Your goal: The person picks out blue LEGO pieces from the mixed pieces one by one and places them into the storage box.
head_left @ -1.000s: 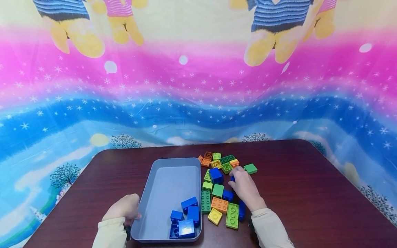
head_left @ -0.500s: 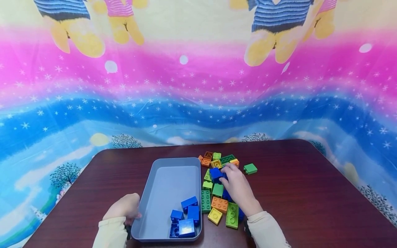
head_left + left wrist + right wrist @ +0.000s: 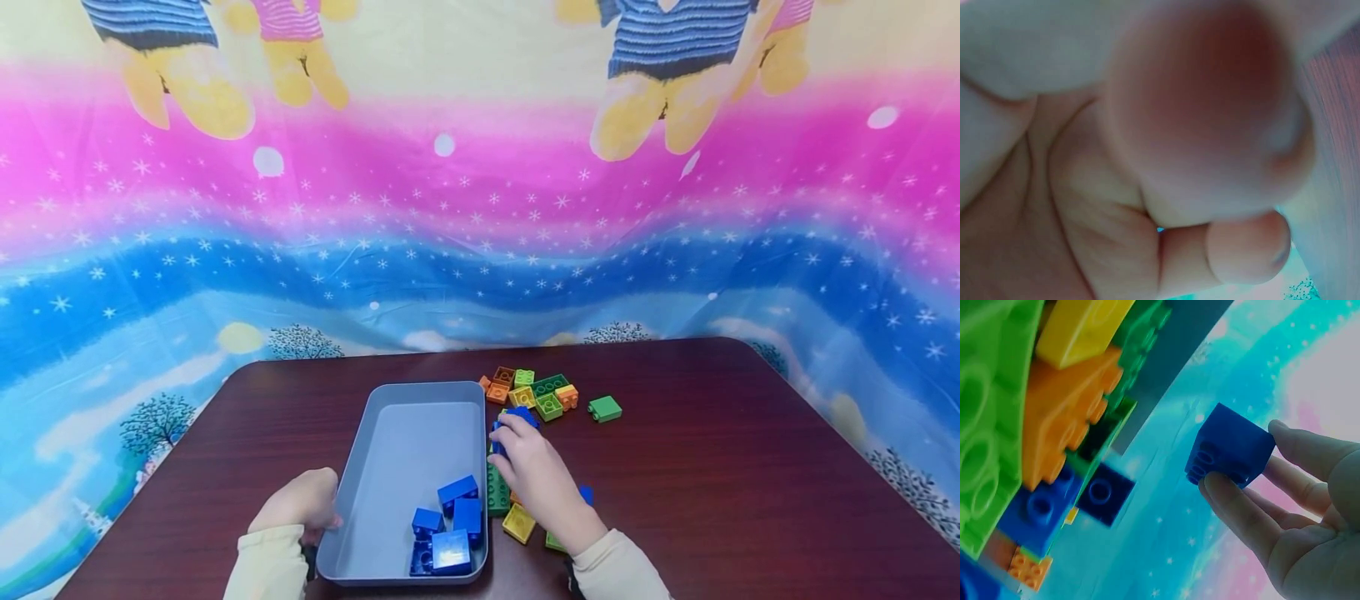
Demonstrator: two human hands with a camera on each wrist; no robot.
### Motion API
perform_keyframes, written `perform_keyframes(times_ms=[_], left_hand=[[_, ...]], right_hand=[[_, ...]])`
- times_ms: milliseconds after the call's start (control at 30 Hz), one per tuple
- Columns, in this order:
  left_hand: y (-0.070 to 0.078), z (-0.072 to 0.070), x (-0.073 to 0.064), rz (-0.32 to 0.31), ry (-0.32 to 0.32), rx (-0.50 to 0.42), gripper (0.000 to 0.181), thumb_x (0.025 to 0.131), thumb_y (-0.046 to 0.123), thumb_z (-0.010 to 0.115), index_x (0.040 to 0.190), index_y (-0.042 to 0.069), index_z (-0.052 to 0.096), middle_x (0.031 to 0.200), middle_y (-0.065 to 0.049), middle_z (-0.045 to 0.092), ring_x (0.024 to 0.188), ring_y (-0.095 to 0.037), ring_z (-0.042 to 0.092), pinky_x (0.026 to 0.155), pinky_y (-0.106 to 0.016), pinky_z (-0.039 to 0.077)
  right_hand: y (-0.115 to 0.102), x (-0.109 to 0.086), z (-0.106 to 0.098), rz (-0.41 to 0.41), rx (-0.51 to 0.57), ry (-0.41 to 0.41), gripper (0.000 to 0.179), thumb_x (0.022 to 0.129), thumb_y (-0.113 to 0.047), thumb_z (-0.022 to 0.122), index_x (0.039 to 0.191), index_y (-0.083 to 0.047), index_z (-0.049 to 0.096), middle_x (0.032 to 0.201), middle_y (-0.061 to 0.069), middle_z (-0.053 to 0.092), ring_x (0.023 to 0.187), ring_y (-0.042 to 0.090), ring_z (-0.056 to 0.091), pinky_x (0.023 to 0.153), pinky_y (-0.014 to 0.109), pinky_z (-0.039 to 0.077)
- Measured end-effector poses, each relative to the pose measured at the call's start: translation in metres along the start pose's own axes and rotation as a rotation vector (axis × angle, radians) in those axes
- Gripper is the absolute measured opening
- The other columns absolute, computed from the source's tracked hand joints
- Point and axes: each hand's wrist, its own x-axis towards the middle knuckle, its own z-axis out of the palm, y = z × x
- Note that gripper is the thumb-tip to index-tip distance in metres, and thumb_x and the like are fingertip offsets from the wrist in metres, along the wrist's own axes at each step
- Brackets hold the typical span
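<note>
Toy building brick [image 3: 1230, 445] shifted left over past 1 s, now near right rim of rectangular grey tray [image 3: 405, 450]; carry judged unfinished. Right hand [image 3: 538, 468]: thumb and fingers pinching brick. Left hand [image 3: 298, 502] at tray's left rim; whether gripping, cannot tell. Brick dark blue, smooth-sided, studs visible.

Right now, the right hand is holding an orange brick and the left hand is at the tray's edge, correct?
Not quite: the right hand holds a blue brick, as the right wrist view shows. The left hand is indeed at the edge of the tray.
</note>
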Motion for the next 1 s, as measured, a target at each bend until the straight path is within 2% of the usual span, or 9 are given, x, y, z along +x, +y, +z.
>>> perform_keyframes(times_ms=[400,867,1000], left_hand=[[-0.002,0.002,0.002,0.026,0.013,-0.02,0.029,0.069,-0.003,0.071,0.052,0.003,0.049,0.038,-0.004,0.044,0.032,-0.012,0.043,0.042,-0.027,0.04],[-0.002,0.001,0.002,0.018,-0.005,-0.031,0.029,0.069,-0.003,0.071,0.051,0.002,0.049,0.037,-0.003,0.044,0.031,-0.011,0.041,0.042,-0.027,0.04],[-0.002,0.001,0.003,0.015,-0.006,-0.028,0.029,0.069,-0.003,0.071,0.051,0.002,0.05,0.037,-0.003,0.044,0.031,-0.01,0.04,0.042,-0.027,0.04]], right_hand=[[-0.016,-0.004,0.014,-0.055,-0.05,-0.185,0.021,0.079,-0.016,0.068,0.096,-0.004,0.065,0.106,0.013,0.058,0.091,0.021,0.06,0.074,0.03,0.048],[-0.025,-0.01,0.027,-0.158,-0.04,-0.192,0.017,0.082,-0.019,0.065,0.09,-0.005,0.065,0.099,0.007,0.058,0.083,0.012,0.058,0.072,0.022,0.047],[-0.026,-0.011,0.029,-0.136,-0.093,-0.164,0.017,0.08,-0.021,0.067,0.086,-0.005,0.064,0.093,0.005,0.057,0.077,0.01,0.056,0.068,0.02,0.048]])
